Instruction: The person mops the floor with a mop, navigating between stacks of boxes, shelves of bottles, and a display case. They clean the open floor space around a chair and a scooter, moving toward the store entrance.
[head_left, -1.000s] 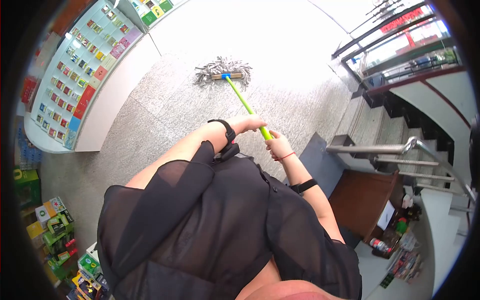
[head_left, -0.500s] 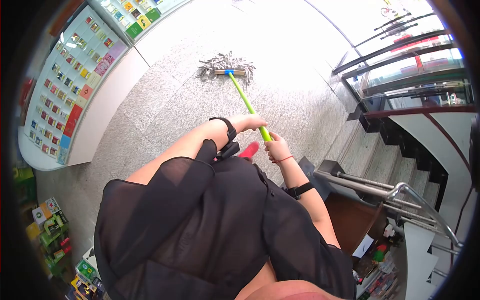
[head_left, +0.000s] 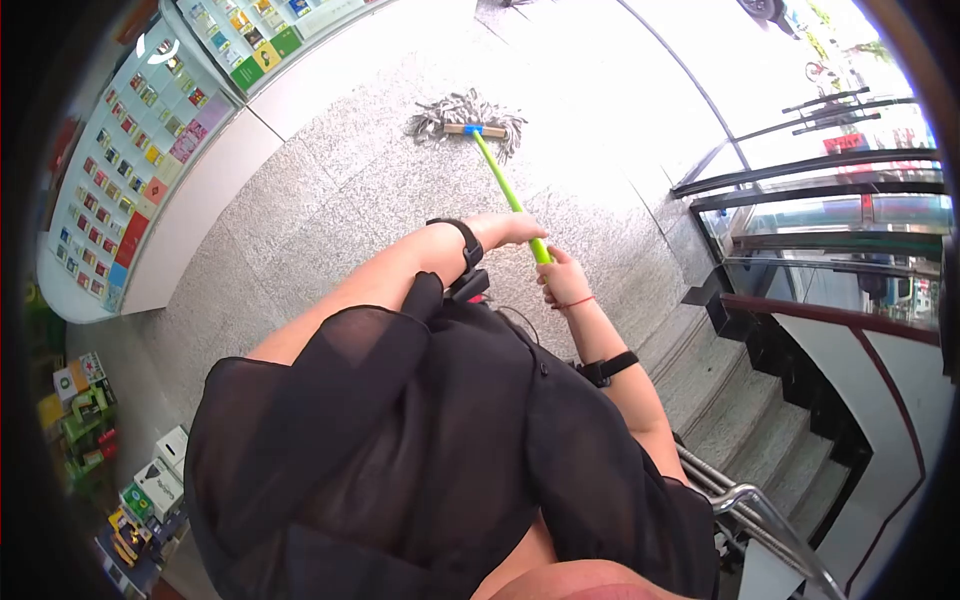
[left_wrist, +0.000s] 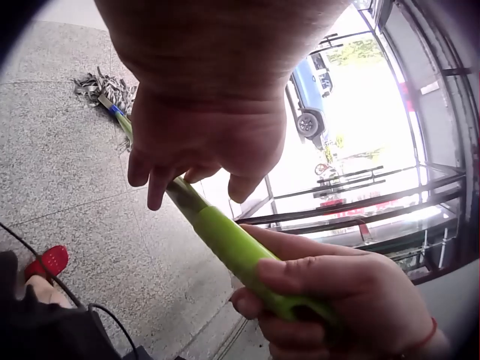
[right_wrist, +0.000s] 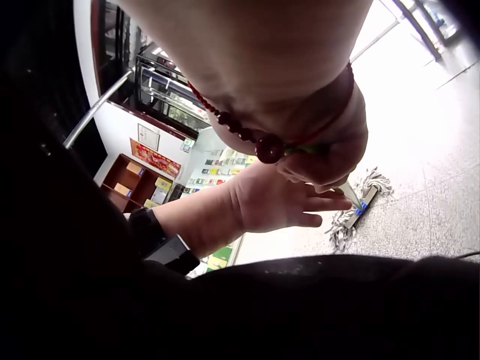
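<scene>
A mop with a grey string head (head_left: 470, 120) and a bright green handle (head_left: 500, 175) reaches out ahead, its head spread on the floor. My right hand (head_left: 565, 278) grips the upper end of the handle; in the left wrist view its thumb and fingers (left_wrist: 296, 277) wrap the green grip. Further down the shaft, my left hand (head_left: 515, 228) holds loosely, palm over it. The left wrist view shows the shaft passing between that hand's thumb and its fingers (left_wrist: 157, 187). In the right wrist view the mop head (right_wrist: 360, 210) lies beyond both hands.
A display counter (head_left: 140, 180) with small packs curves along the left. Stone steps (head_left: 755, 420) and a metal handrail (head_left: 745, 495) are on the right, below a dark-framed glass barrier (head_left: 820, 230). Boxes (head_left: 160, 485) stand at lower left. A red shoe (left_wrist: 49, 262) and a cable lie low.
The head view has swung, bringing more of the steps and glass barrier into sight while the brown table has left it. The mop head sits slightly higher and further right; both hands keep their hold.
</scene>
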